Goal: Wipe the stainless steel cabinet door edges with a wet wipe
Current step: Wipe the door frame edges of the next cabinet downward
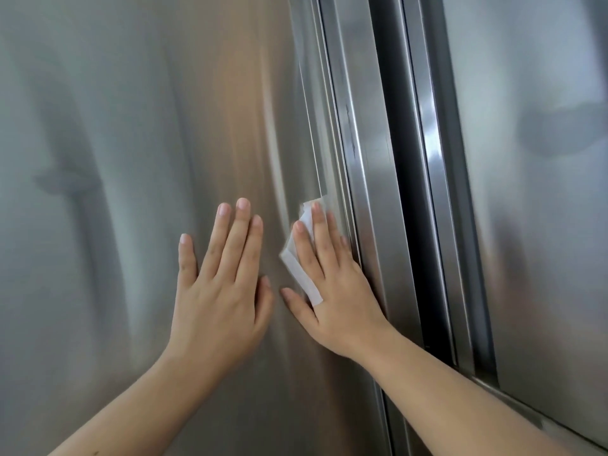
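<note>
A brushed stainless steel cabinet door (131, 159) fills the left and middle of the head view. Its right edge (332, 153) runs down as a narrow raised strip. My right hand (332, 284) lies flat with straight fingers on a folded white wet wipe (301, 271), pressing it against the door right beside that edge. Part of the wipe shows to the left of and above my fingers. My left hand (220, 291) rests flat on the door face, fingers straight, a little left of the right hand and holding nothing.
To the right of the edge runs a steel frame post (375, 179) with a dark vertical gap (411, 199). Beyond it stands a second stainless steel door (533, 192), whose bottom edge shows at the lower right.
</note>
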A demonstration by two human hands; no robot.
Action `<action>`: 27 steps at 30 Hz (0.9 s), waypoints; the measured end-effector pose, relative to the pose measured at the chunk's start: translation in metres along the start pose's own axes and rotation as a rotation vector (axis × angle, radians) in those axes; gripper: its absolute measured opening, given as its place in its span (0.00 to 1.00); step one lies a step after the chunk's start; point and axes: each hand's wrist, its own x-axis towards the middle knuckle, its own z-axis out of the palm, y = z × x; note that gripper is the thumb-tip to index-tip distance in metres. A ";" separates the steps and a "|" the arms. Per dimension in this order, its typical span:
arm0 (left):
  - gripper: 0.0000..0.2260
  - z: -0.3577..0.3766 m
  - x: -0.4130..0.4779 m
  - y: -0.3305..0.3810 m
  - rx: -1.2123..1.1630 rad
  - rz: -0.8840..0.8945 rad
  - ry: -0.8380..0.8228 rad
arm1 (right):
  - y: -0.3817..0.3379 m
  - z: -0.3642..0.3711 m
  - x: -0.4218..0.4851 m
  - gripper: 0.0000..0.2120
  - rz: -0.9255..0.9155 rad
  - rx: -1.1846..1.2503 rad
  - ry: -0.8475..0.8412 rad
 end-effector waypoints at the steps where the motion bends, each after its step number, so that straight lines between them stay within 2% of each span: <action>1: 0.27 0.001 -0.004 0.002 0.003 0.003 -0.002 | -0.001 0.002 -0.006 0.34 0.000 -0.008 0.004; 17: 0.26 0.022 -0.089 0.039 0.039 0.027 -0.059 | -0.019 0.039 -0.121 0.37 0.031 -0.035 -0.080; 27: 0.25 0.039 -0.143 0.064 0.093 0.072 -0.077 | -0.031 0.055 -0.179 0.35 0.070 -0.019 -0.105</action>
